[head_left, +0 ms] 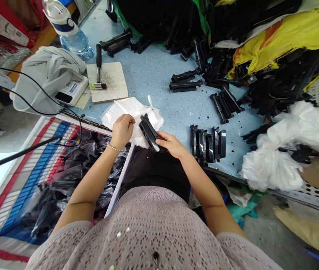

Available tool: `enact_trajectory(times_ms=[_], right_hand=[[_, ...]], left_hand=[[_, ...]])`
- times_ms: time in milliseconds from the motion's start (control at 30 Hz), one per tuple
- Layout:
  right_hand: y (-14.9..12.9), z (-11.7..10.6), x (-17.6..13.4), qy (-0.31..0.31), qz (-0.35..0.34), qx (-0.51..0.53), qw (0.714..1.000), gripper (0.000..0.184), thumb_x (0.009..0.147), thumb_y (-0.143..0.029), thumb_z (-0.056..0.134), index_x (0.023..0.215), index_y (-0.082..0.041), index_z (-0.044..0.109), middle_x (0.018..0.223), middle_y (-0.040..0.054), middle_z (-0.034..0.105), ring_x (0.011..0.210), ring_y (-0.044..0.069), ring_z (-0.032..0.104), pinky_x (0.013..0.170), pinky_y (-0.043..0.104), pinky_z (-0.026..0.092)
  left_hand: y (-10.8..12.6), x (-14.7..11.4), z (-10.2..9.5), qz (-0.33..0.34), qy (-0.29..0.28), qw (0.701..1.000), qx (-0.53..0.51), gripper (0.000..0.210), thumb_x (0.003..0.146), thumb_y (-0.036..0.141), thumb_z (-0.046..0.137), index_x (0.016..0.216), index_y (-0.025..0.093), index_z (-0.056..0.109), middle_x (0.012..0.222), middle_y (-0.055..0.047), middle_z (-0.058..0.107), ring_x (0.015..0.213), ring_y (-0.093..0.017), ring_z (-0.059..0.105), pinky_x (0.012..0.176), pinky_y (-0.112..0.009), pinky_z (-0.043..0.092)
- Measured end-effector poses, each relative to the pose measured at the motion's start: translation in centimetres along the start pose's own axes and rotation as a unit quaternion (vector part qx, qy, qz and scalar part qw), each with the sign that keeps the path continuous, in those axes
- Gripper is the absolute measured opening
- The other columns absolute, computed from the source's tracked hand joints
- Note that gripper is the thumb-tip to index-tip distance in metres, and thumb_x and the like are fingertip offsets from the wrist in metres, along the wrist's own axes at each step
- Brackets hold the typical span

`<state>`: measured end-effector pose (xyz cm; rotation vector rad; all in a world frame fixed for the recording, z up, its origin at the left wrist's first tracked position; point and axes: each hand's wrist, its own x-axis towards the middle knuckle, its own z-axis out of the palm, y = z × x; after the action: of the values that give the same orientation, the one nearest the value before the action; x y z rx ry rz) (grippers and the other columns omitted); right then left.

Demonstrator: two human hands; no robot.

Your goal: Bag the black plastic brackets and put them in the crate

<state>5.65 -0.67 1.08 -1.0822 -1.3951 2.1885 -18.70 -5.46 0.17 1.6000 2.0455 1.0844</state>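
My right hand [172, 144] grips a pair of long black plastic parts [149, 132] by their lower end, above the table's front edge. My left hand [122, 129] is closed, fingertips drawn together, just left of the parts. Anything in its fingers is too small to make out. Under and behind both hands lies a stack of thin white plastic bags [133, 108]. To the right of my right hand, several similar black parts [208, 144] stand in a row on the blue speckled table [159, 71].
A hammer [99, 67] lies on a pale board [114, 80]. A water bottle [73, 35] stands behind it. Loose black parts [186, 85] and a yellow sack [286, 45] lie at the back right. A striped bag [27, 191] holding bagged parts is at lower left. Crumpled white plastic [277, 165] lies right.
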Motion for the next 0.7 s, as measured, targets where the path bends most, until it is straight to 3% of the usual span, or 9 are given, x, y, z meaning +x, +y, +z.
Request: enact_trajectory(times_ms=[100,200,300,467,600,700], right_hand=[[-0.1,0.1,-0.3,0.041,-0.030,-0.113,0.992,0.040,0.087,-0.033,0.069,0.125,-0.023,0.072,0.107,0.0039,0.073,0.084,0.018,0.067,0.073,0.032,0.060],[-0.1,0.6,0.0,0.021,-0.057,-0.147,0.987,0.036,0.087,-0.032,0.067,0.122,-0.024,0.074,0.110,0.0045,0.072,0.090,0.019,0.067,0.074,0.031,0.059],[0.4,1.2,0.9,0.026,-0.005,-0.063,0.998,0.034,0.086,-0.036,0.068,0.116,-0.023,0.074,0.092,0.0022,0.071,0.074,0.017,0.065,0.062,0.029,0.059],[0.9,1.6,0.1,0.127,0.002,0.115,0.985,0.039,0.083,-0.044,0.073,0.118,-0.026,0.070,0.087,-0.0004,0.069,0.068,0.014,0.064,0.055,0.029,0.062],[0.6,2.0,-1.7,0.063,0.031,0.120,0.990,0.042,0.079,-0.043,0.078,0.117,-0.024,0.072,0.082,0.0007,0.071,0.064,0.016,0.064,0.050,0.029,0.060],[0.7,2.4,-1.3,0.033,0.078,0.151,0.985,0.042,0.075,-0.040,0.082,0.111,-0.022,0.074,0.077,0.0006,0.069,0.060,0.015,0.062,0.047,0.028,0.058]], left_hand=[[-0.9,0.2,-0.4,0.049,-0.031,0.996,0.063,0.029,0.088,0.010,0.045,0.096,0.016,0.073,0.107,-0.014,0.073,0.105,-0.027,0.067,0.100,-0.047,0.054],[-1.1,0.2,-0.5,0.070,-0.046,0.995,0.047,0.043,0.090,0.012,0.044,0.124,0.013,0.070,0.129,-0.017,0.068,0.120,-0.027,0.065,0.109,-0.047,0.053],[-0.5,-0.3,-0.8,0.091,-0.046,0.994,0.034,0.049,0.092,0.012,0.042,0.136,0.014,0.065,0.139,-0.016,0.063,0.129,-0.025,0.061,0.115,-0.044,0.050],[0.5,-1.6,-1.5,0.103,-0.039,0.993,0.039,0.052,0.094,0.011,0.042,0.142,0.017,0.061,0.142,-0.015,0.061,0.134,-0.026,0.059,0.118,-0.045,0.049],[0.8,-1.6,-1.3,0.104,-0.022,0.993,0.047,0.050,0.096,0.012,0.041,0.142,0.015,0.061,0.142,-0.017,0.062,0.132,-0.027,0.061,0.117,-0.045,0.050],[1.8,-2.6,-1.1,0.135,-0.023,0.990,0.039,0.050,0.099,0.012,0.040,0.145,0.014,0.059,0.144,-0.019,0.061,0.136,-0.028,0.058,0.119,-0.046,0.048]])
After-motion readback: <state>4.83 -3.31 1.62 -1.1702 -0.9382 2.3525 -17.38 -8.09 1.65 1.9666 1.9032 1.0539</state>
